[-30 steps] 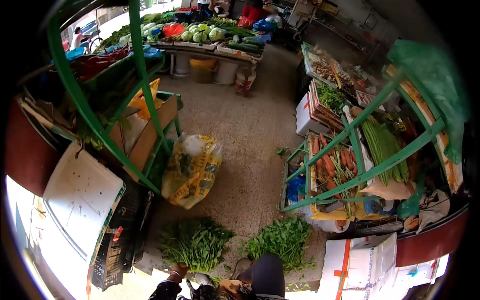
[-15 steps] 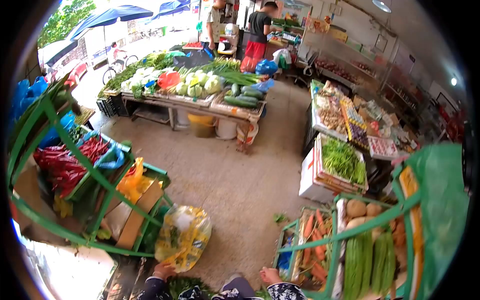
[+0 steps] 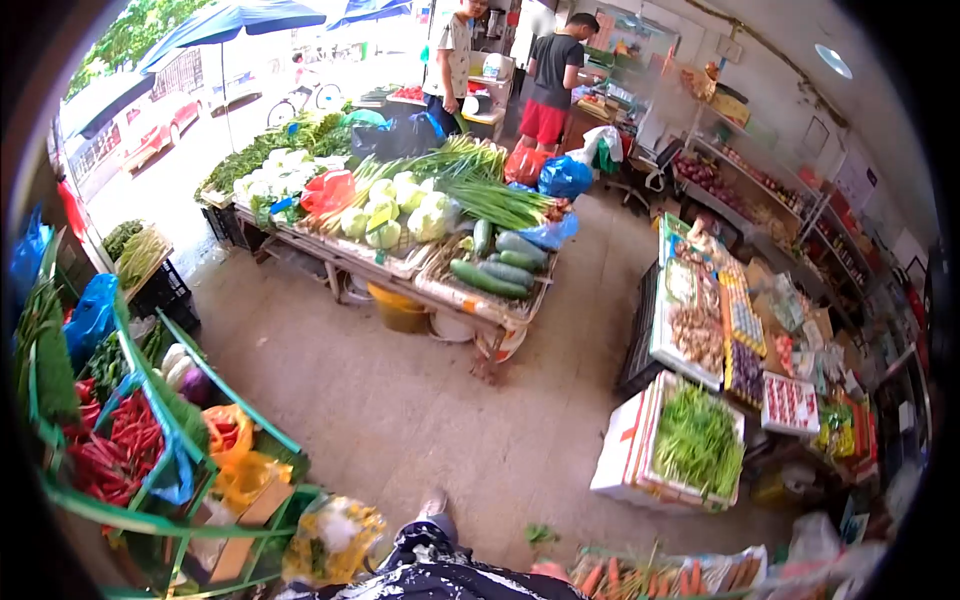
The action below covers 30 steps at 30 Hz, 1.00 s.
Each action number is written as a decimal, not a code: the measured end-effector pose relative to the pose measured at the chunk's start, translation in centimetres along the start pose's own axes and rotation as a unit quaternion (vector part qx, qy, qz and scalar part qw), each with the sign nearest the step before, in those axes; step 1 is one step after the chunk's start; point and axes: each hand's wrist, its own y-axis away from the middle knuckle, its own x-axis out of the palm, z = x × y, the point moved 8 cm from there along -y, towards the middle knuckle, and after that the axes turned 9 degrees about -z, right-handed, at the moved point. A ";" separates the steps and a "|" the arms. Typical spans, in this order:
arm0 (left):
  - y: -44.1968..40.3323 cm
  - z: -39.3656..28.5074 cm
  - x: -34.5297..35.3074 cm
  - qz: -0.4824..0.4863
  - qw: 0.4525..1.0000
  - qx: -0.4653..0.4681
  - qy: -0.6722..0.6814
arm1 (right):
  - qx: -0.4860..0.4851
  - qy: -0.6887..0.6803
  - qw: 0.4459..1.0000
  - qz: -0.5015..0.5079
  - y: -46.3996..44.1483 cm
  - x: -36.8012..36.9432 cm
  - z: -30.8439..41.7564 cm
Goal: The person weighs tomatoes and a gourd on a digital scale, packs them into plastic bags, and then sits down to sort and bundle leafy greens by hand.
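Observation:
My right hand [image 3: 549, 571] shows only in part at the bottom edge, beside the carrots [image 3: 640, 580]; its fingers are too small and blurred to make out. My left hand is out of sight. Patterned dark clothing [image 3: 450, 580] fills the bottom middle, with one foot [image 3: 434, 503] on the floor in front. To its left lies a yellow and clear plastic bag [image 3: 335, 540], beside the green rack [image 3: 150, 520] with red chillies [image 3: 118, 445]. A small green leaf [image 3: 540, 534] lies on the floor.
A long table [image 3: 400, 285] holds cabbages, spring onions and cucumbers. At the right stand a white foam box [image 3: 620, 460] under leafy greens and a stand with ginger [image 3: 697, 335]. Two people [image 3: 555, 75] [image 3: 450, 60] stand at the back. Outside, someone rides a bicycle [image 3: 305, 100].
The view has risen and moved forward into the shop. Both hands showed half a second ago, the left by the plastic bag; now only part of the right shows. The greens on the floor have left view.

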 end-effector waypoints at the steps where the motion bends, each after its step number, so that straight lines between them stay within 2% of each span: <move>1: -1.6 -3.4 0.5 -0.013 0.999 0.033 0.007 | 0.022 0.070 0.996 -0.059 0.3 -3.0 0.8; 3: -4.0 -14.0 2.2 -0.034 0.992 0.115 0.041 | 0.114 0.131 0.974 -0.142 -0.2 -8.7 4.0; 4: -5.7 -21.6 3.8 -0.021 0.989 0.149 -0.002 | 0.134 0.124 0.969 -0.164 -0.4 -11.2 5.7; 7: -8.4 -50.4 9.8 -0.009 0.966 0.252 -0.050 | 0.173 0.083 0.957 -0.215 -2.5 -17.6 10.4; 10: -11.2 -71.5 18.0 -0.068 0.929 0.355 0.079 | 0.191 0.037 0.951 -0.240 -7.3 -21.9 14.1; 11: -11.7 -77.0 21.0 -0.055 0.920 0.374 0.101 | 0.189 0.029 0.952 -0.238 -9.5 -23.1 15.3; 12: -12.2 -81.1 24.1 -0.039 0.912 0.389 0.125 | 0.196 0.020 0.951 -0.237 -11.5 -24.2 16.0; 14: -7.5 -87.9 28.9 0.050 0.917 0.364 0.156 | 0.197 0.018 0.955 -0.221 -15.6 -26.3 17.7; 15: -7.3 -90.0 32.4 0.152 0.880 0.386 0.233 | 0.192 0.026 0.958 -0.212 -18.1 -27.7 18.7; 16: -7.6 -90.7 35.3 0.164 0.898 0.375 0.161 | 0.184 0.037 0.961 -0.202 -20.2 -29.0 20.1; 18: -10.5 -89.0 40.2 0.234 0.876 0.410 0.093 | 0.116 0.143 0.969 -0.165 -25.4 -32.7 23.8; 19: -11.3 -88.3 41.6 0.171 0.776 0.596 -0.114 | 0.015 0.277 0.951 -0.137 -28.7 -35.4 26.6; 20: -10.8 -87.1 43.0 0.140 0.652 0.652 -0.362 | -0.068 0.383 0.913 -0.124 -32.0 -37.9 30.7; 21: -10.6 -85.3 44.0 0.115 0.453 0.703 -0.536 | -0.122 0.432 0.884 -0.133 -35.6 -41.2 34.5; 22: -13.2 -85.8 41.9 0.155 0.737 0.600 -0.269 | -0.158 0.446 0.869 -0.146 -39.8 -44.5 39.3; 23: -14.7 -85.3 38.9 0.068 0.911 0.381 -0.143 | 0.032 0.042 0.967 -0.249 -42.0 -49.9 44.3; 24: -15.1 -84.6 37.8 0.091 0.974 0.162 -0.132 | 0.070 -0.091 0.962 -0.249 -44.2 -52.8 50.2; 25: -14.3 -85.7 36.7 0.077 0.986 0.122 -0.083 | 0.027 -0.122 0.944 -0.304 -45.8 -55.6 56.8; 26: -15.8 -86.7 36.5 0.095 0.984 0.121 -0.085 | 0.003 -0.168 0.940 -0.298 -48.5 -58.1 61.5; 27: -17.9 -86.8 36.3 0.056 0.980 0.081 -0.173 | -0.017 -0.177 0.944 -0.278 -51.3 -60.0 65.5; 29: -19.2 -90.6 37.4 0.053 0.996 -0.053 -0.043 | -0.036 -0.174 0.939 -0.295 -55.2 -63.2 72.1; 30: -20.8 -93.7 38.9 0.094 0.992 -0.070 -0.055 | -0.043 -0.181 0.937 -0.296 -57.5 -64.2 74.4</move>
